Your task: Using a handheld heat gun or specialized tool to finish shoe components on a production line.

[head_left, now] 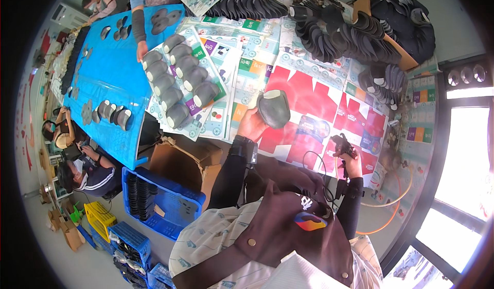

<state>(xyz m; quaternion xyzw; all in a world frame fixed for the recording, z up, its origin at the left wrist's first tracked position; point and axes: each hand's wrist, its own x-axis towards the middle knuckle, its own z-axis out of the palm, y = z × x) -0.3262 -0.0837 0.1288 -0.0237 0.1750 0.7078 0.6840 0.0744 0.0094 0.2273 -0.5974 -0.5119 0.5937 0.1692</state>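
Observation:
My left hand grips a dark grey moulded cup-shaped piece by its lower left edge, above the printed sheets. The piece has a pale patch at its top rim. My right hand is closed round a dark spray gun, whose nozzle end points up and away from me. A thin dark hose loops near it. Beneath both hands lies a red and white printed sheet. Left of my left hand, a printed board carries two rows of similar grey cups.
A co-worker's hand is at the board's left edge, beside a blue-covered table. Stacked dark pieces line the back. A cardboard box and blue crate stand at lower left. An orange hose hangs at right.

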